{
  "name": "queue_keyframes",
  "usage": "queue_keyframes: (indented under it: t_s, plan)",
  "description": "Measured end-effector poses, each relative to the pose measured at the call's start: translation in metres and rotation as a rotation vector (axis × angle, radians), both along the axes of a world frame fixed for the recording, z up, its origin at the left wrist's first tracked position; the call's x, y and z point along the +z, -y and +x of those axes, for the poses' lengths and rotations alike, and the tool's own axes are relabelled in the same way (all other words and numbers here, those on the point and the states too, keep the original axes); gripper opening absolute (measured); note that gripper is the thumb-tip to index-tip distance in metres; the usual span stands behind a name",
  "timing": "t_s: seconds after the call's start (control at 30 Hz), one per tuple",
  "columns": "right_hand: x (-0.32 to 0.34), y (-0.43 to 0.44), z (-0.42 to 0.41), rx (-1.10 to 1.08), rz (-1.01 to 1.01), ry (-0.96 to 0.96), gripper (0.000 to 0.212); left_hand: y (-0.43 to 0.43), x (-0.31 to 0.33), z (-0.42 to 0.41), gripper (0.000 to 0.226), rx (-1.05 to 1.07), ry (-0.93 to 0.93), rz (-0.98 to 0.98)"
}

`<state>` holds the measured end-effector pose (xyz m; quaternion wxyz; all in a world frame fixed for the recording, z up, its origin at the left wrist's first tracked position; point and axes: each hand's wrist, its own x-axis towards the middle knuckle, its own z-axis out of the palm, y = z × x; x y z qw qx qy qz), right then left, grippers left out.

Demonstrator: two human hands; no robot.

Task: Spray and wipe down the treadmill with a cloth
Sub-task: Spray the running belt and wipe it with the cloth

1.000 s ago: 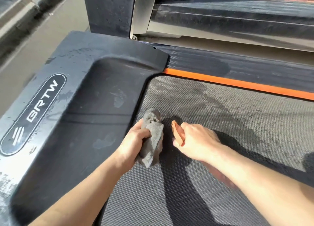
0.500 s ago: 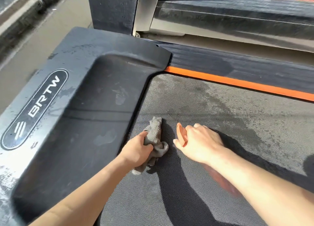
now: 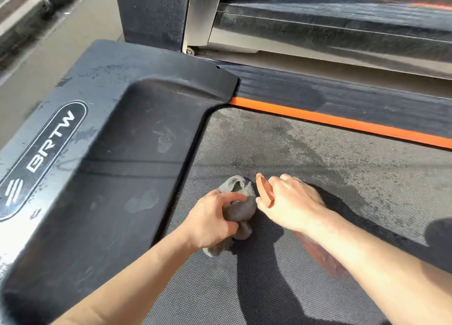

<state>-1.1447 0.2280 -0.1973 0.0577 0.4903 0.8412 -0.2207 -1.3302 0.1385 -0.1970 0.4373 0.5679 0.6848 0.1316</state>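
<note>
Grey cloth point(image 3: 238, 208) bunched on damp treadmill belt point(image 3: 318, 168).

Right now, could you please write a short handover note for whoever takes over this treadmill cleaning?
Left hand: closed grip on the crumpled grey cloth, pressed on the grey textured treadmill belt beside the black plastic motor cover.
Right hand: on the belt next to the cloth, holding an orange plastic item, mostly hidden, likely the sprayer.
Done: damp dark patches on the belt near the orange side stripe suggest spraying there.
Left: smudges remain on the motor cover; wipe it and the rest of the belt.
</note>
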Motion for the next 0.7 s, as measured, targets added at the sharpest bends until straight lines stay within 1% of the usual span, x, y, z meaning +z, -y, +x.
queue_keyframes:
  t_s: [0.1, 0.2, 0.23, 0.27, 0.3, 0.37, 0.4, 0.43, 0.5, 0.57, 0.63, 0.7]
  plan:
    - [0.001, 0.001, 0.0, 0.018, 0.034, -0.004, 0.03, -0.005, 0.003, -0.003, 0.046, 0.011, 0.23, -0.098]
    - [-0.001, 0.004, 0.002, -0.001, 0.039, 0.023, 0.033, -0.004, 0.006, -0.004, 0.021, -0.018, 0.292, -0.158]
    - [-0.001, 0.005, 0.002, -0.013, 0.042, 0.033, 0.033, -0.003, 0.008, -0.003, 0.023, -0.012, 0.293, -0.167]
    - [-0.002, 0.005, 0.003, -0.025, 0.045, 0.04, 0.033, -0.002, 0.009, -0.002, 0.033, -0.031, 0.267, -0.161]
    - [-0.004, 0.005, 0.004, -0.036, 0.048, 0.043, 0.033, 0.0, 0.008, 0.0, 0.046, -0.095, 0.205, -0.119]
    - [-0.007, 0.005, 0.006, -0.055, 0.042, 0.059, 0.036, 0.006, 0.0, 0.007, 0.065, -0.285, -0.029, 0.003]
    - [-0.007, 0.005, 0.009, -0.061, 0.04, 0.075, 0.036, 0.009, -0.005, 0.013, 0.07, -0.331, -0.149, 0.034]
    - [-0.009, 0.005, 0.012, -0.067, 0.04, 0.093, 0.038, 0.012, -0.011, 0.019, 0.072, -0.343, -0.25, 0.034]
    - [-0.009, 0.004, 0.016, -0.088, 0.039, 0.14, 0.047, 0.013, -0.024, 0.028, 0.075, -0.344, -0.37, 0.018]
    - [-0.007, 0.001, 0.02, -0.113, 0.075, 0.136, 0.047, 0.009, -0.032, 0.036, 0.077, -0.36, -0.43, -0.001]
    - [-0.003, -0.001, 0.023, -0.121, 0.099, 0.113, 0.039, 0.002, -0.036, 0.04, 0.076, -0.363, -0.482, 0.011]
    - [0.0, -0.002, 0.027, -0.13, 0.079, 0.142, 0.038, -0.006, -0.039, 0.042, 0.074, -0.362, -0.503, 0.032]
